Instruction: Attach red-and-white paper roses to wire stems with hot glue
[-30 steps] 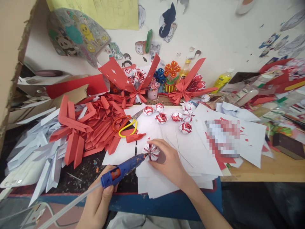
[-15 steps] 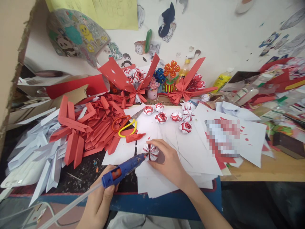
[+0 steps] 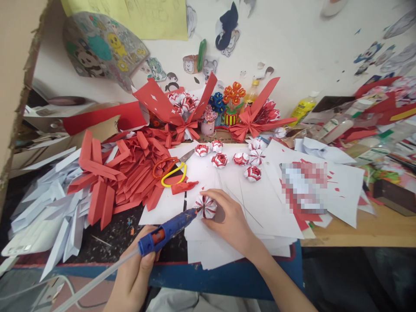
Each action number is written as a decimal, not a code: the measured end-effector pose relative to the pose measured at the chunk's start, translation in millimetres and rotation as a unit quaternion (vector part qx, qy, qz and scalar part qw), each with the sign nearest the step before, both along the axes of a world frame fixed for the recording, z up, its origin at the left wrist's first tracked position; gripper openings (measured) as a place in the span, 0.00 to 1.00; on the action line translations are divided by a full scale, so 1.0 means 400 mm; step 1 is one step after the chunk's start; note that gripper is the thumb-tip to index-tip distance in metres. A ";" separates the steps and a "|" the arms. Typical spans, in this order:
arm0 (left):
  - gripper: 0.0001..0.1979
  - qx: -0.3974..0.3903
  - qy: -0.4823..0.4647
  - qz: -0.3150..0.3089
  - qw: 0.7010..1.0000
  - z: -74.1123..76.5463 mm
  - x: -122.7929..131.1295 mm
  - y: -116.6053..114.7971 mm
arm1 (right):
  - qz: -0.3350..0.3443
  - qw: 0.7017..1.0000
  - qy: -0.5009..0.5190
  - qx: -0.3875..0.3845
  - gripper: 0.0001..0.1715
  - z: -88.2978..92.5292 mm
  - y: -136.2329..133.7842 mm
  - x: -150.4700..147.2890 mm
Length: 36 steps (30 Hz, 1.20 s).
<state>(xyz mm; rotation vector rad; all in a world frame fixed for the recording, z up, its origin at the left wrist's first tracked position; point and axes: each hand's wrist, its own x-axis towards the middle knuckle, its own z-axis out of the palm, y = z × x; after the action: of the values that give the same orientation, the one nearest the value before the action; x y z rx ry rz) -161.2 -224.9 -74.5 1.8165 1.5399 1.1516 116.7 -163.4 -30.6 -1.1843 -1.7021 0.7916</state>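
Observation:
My left hand (image 3: 133, 277) grips a blue glue gun (image 3: 165, 232) at the table's front edge, with a clear glue stick trailing down to the left. Its nozzle touches a red and white folded paper ball (image 3: 206, 206). My right hand (image 3: 229, 221) curls around that ball from the right and holds it on a stack of white paper sheets (image 3: 227, 247).
Several finished paper balls (image 3: 227, 158) lie further back on the white sheets. Yellow and orange scissors (image 3: 172, 171) rest left of them. A heap of folded red paper strips (image 3: 126, 173) and white strips (image 3: 48, 212) fills the left side. Bottles and clutter stand right.

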 end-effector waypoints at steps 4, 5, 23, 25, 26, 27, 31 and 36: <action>0.20 -0.028 0.016 -0.048 0.998 -0.019 -0.012 -0.005 | -0.003 1.000 0.000 -0.002 0.32 0.002 -0.001 0.000; 0.20 -0.031 0.018 -0.055 0.998 -0.020 -0.013 -0.005 | -0.003 1.000 0.002 -0.002 0.32 0.003 -0.001 -0.001; 0.14 0.026 0.000 -0.097 0.995 0.099 0.054 0.031 | 0.001 1.000 0.002 -0.007 0.31 0.005 0.000 -0.001; 0.14 0.030 0.017 -0.095 0.995 0.085 0.040 0.032 | 0.002 1.000 0.002 -0.008 0.32 0.004 -0.001 -0.001; 0.14 0.034 0.023 -0.091 0.995 0.077 0.033 0.031 | 0.002 1.000 0.001 -0.008 0.32 0.004 -0.001 -0.001; 0.14 0.038 0.027 -0.087 0.995 0.070 0.028 0.031 | 0.002 1.000 0.001 -0.009 0.33 0.003 -0.002 -0.001; 0.15 0.061 0.034 -0.090 0.993 0.055 0.019 0.029 | 0.003 1.000 0.003 -0.011 0.32 0.004 -0.003 0.000; 0.15 0.057 0.021 -0.096 0.994 0.061 0.026 0.031 | 0.002 1.000 0.004 -0.009 0.32 0.006 0.000 0.002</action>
<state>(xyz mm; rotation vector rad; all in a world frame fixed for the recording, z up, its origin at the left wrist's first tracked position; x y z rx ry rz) -150.8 -212.5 -50.3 2.0264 1.3118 1.1350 117.4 -163.5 -28.2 -1.1889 -1.6950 0.8154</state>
